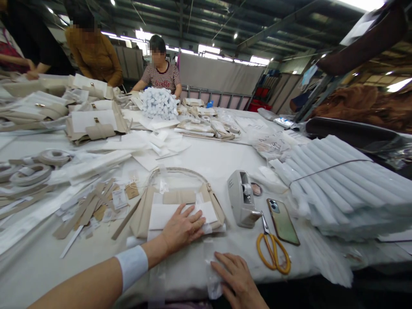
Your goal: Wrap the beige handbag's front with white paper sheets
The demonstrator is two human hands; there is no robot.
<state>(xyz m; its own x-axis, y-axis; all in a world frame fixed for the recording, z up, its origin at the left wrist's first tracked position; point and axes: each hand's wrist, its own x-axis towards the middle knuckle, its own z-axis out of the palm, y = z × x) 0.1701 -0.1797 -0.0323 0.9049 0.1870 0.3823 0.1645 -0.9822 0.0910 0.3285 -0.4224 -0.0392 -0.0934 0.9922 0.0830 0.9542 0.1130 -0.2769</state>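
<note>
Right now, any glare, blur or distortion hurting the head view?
Head view: the back windows blow out to white, the roof beams stay dim; wide-angle stretch seems strongest towards the edges, as on the foam rolls; the bag, left hand and right hand are softly lit, readable, without harsh shadows.
</note>
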